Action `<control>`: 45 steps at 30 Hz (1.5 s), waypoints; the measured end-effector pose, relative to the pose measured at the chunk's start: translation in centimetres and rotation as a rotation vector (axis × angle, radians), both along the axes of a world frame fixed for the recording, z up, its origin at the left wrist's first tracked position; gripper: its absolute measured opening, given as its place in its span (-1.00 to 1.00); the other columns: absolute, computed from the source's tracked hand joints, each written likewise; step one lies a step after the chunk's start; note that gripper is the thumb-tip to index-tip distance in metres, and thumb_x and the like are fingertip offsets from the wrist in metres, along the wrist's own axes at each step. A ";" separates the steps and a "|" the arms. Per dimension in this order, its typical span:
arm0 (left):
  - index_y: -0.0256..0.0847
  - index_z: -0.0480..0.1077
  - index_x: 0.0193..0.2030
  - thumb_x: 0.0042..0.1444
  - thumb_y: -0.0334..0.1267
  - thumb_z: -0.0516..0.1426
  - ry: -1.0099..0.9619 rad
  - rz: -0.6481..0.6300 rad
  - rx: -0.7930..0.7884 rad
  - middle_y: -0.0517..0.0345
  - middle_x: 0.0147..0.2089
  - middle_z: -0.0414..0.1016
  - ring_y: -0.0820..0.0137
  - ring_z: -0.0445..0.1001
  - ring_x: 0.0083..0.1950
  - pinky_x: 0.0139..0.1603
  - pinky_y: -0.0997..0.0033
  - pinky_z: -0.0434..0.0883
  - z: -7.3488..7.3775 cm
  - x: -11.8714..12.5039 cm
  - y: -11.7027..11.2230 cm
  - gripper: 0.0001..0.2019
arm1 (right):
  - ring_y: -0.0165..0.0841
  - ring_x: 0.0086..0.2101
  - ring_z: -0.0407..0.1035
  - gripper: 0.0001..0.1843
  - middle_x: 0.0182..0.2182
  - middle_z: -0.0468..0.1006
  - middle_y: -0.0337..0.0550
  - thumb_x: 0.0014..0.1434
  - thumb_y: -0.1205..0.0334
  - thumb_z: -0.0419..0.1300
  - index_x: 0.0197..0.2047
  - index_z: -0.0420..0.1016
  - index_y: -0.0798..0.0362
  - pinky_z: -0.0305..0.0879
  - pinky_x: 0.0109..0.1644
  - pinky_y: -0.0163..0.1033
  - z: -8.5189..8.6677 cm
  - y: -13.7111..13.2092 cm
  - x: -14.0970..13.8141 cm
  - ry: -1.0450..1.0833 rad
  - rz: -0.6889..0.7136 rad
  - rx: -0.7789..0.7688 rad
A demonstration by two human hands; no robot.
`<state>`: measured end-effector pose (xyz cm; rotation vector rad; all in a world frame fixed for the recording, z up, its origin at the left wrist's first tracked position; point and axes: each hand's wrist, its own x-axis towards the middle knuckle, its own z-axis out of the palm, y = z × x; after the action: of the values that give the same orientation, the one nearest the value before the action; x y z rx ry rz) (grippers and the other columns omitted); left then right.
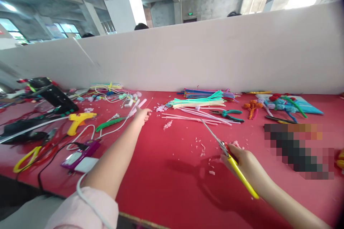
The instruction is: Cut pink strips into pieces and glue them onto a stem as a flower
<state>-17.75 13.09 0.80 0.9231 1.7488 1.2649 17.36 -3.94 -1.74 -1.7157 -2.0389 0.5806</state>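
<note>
My left hand point(142, 116) reaches far across the table with its fingers curled. It is beside a pale pink tong-like tool point(133, 110) with a white cord. Whether the fingers grip something small is not clear. My right hand point(242, 159) holds scissors point(243, 179) with yellow handles, their blades pointing away and to the left. A bit of pink fuzzy material point(236, 144) shows by the right fingers. Pink pipe cleaners point(189, 118) lie between the hands, near a bundle of mint green ones point(199, 99). Small pink clippings point(202, 146) are scattered before the right hand.
Teal-handled pliers point(228, 112) lie behind the scissors. At left are a yellow glue gun point(76, 122), a purple power strip point(80, 155), cords and a black stand point(57, 96). Fuzzy coloured pieces point(285, 103) lie back right. A white partition point(188, 57) closes the far edge.
</note>
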 end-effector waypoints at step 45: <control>-0.22 0.40 -0.32 0.05 -0.28 -0.02 0.445 -0.946 0.227 0.12 -0.42 0.45 0.38 0.42 -0.36 -0.34 0.41 0.39 -2.5 19.1 -15.8 -0.81 | -0.46 -0.62 0.12 -0.84 -0.65 0.28 -0.29 0.00 0.16 -0.02 -0.52 0.18 0.04 -0.02 -0.57 -0.38 -0.7 0.2 -0.2 0.085 -0.017 0.038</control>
<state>1.37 -2.69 -1.73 1.9711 1.1676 0.6426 17.20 -3.74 -2.44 -1.6565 -1.9630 0.5955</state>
